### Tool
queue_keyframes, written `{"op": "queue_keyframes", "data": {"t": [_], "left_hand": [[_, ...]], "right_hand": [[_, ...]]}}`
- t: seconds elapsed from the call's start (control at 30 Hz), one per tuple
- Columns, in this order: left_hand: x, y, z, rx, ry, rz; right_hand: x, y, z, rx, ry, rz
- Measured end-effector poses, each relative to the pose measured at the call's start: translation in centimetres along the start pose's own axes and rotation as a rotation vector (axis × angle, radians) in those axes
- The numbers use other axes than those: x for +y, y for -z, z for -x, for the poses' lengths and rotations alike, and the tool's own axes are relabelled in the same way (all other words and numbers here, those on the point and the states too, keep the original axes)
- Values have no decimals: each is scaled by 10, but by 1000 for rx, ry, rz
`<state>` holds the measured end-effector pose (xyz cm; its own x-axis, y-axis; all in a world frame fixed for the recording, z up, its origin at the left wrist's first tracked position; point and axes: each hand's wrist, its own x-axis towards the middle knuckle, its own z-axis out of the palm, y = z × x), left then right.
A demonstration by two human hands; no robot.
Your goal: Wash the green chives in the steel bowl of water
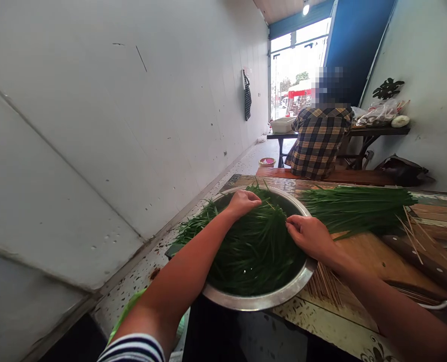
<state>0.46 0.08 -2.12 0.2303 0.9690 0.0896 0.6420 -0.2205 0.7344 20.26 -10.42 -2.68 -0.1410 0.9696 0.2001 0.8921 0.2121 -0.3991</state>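
Note:
A wide steel basin (255, 303) is filled with long green garlic chives (246, 256), some drooping over its left rim. Over the far part of the basin, my left hand (245, 203) has its fingers pinched together. A thin yellowish strip (270, 205) runs from those fingertips; whether it is a chive leaf or a stick I cannot tell. At the right rim, my right hand (309, 234) pinches the gathered end of a bunch of chives (278, 221), whose blades fan down into the basin.
More chives (355, 208) lie in a pile right of the basin, by a wooden board (374, 256) and a dark-handled knife (419, 256). Thin bamboo sticks (327, 284) lie below my right wrist. Ahead, a person in a plaid shirt (319, 141) sits on a bench, facing away.

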Motion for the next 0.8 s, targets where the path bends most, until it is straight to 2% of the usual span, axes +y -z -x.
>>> {"op": "queue_keyframes", "data": {"t": [0.23, 0.5, 0.7, 0.73, 0.8], "left_hand": [[11, 0, 7, -11, -49, 45], [8, -4, 5, -33, -99, 49], [28, 7, 17, -262, -230, 59], [30, 11, 18, -232, -234, 29], [28, 18, 16, -95, -193, -61]], "right_hand": [[1, 1, 0, 2, 4, 29], [2, 1, 0, -4, 4, -2], [3, 0, -1, 8, -24, -50], [3, 0, -1, 13, -24, -53], [4, 0, -1, 20, -21, -55]]}}
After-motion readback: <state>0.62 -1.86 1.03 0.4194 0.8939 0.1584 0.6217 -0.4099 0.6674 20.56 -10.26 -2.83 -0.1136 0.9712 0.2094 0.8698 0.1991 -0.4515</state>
